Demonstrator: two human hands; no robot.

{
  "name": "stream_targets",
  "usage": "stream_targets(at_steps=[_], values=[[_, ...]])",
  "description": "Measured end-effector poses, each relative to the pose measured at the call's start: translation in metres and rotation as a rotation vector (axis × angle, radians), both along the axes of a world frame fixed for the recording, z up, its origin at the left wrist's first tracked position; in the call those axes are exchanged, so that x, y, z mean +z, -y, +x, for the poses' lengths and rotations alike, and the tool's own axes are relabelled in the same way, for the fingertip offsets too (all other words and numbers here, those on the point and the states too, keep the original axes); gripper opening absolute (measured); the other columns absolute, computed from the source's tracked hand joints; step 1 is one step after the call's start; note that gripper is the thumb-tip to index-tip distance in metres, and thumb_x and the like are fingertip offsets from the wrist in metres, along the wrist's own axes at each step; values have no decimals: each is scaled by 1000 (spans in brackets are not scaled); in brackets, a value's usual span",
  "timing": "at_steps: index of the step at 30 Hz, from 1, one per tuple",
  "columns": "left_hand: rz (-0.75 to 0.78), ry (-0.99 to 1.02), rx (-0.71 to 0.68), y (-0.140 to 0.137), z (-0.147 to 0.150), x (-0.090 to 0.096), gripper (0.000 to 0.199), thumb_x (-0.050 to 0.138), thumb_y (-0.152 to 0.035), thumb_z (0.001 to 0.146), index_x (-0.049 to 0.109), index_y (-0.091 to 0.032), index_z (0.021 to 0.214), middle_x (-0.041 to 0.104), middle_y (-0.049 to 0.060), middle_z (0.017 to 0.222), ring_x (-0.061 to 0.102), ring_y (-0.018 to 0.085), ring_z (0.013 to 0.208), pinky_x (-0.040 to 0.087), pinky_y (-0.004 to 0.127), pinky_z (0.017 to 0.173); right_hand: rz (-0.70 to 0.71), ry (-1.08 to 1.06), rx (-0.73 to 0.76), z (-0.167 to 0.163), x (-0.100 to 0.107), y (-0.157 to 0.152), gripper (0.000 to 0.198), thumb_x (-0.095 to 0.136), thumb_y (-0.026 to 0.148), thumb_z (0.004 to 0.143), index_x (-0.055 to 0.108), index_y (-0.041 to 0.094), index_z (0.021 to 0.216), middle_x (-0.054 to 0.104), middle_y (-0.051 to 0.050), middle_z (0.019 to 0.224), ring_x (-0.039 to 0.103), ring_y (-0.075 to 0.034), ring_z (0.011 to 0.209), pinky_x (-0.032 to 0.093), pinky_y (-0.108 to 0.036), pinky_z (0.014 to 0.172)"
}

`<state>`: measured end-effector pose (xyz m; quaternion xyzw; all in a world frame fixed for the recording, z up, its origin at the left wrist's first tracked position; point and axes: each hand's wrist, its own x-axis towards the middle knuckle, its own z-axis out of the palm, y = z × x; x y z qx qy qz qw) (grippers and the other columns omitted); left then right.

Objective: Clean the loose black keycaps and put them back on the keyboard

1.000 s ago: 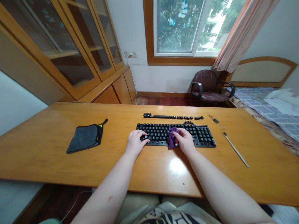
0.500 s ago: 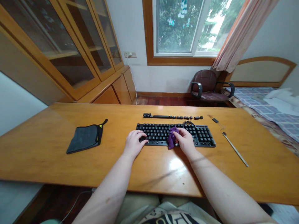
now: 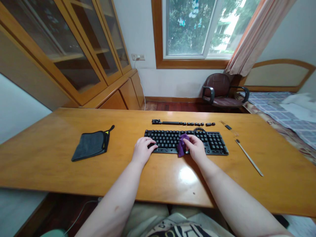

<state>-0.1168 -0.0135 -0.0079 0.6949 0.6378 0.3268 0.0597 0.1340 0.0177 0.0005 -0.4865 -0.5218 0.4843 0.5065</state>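
A black keyboard (image 3: 166, 141) lies on the wooden table, with the keys of its front row off. At its left end my left hand (image 3: 144, 149) grips it, fingers over the keys and thumb by the front edge. My right hand (image 3: 196, 147) pinches a crumpled purple cloth (image 3: 182, 146), which rests on the keyboard right of its middle and hangs over the front edge. Fingertips under the cloth are hidden. Behind the keyboard, loose black keycaps (image 3: 189, 123) lie in a row, the long space bar (image 3: 171, 123) among them.
On the right lie a thin long-handled brush (image 3: 249, 158) and a small black tool with wire ends (image 3: 228, 127). A folded dark grey cloth (image 3: 90, 146) with a loop lies at left. Beyond the wooden table (image 3: 118, 177) stand an office chair (image 3: 218, 89) and a glass-door cabinet (image 3: 74, 49).
My hands, the purple cloth and the keyboard keep nearly the same places. Only the camera view has shifted very slightly.
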Motion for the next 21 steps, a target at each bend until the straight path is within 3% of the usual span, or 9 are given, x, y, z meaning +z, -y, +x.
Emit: stream_targets(at_steps=[15, 21], values=[[-18, -14, -13, 0, 6, 2, 16, 68, -36, 71, 70, -25, 82, 69, 2, 79, 57, 20, 84, 43, 35, 81, -16, 9, -4, 1, 1, 1, 30, 65, 41, 69, 62, 16, 85, 58, 1, 60, 45, -9, 42, 38, -23, 42], [-24, -76, 9, 4, 6, 5, 16, 64, -35, 75, 70, -26, 87, 69, 2, 85, 59, 21, 89, 39, 41, 92, -16, 15, -9, 1, 4, 1, 29, 65, 41, 70, 62, 16, 86, 58, 1, 60, 44, -10, 42, 37, -24, 41]])
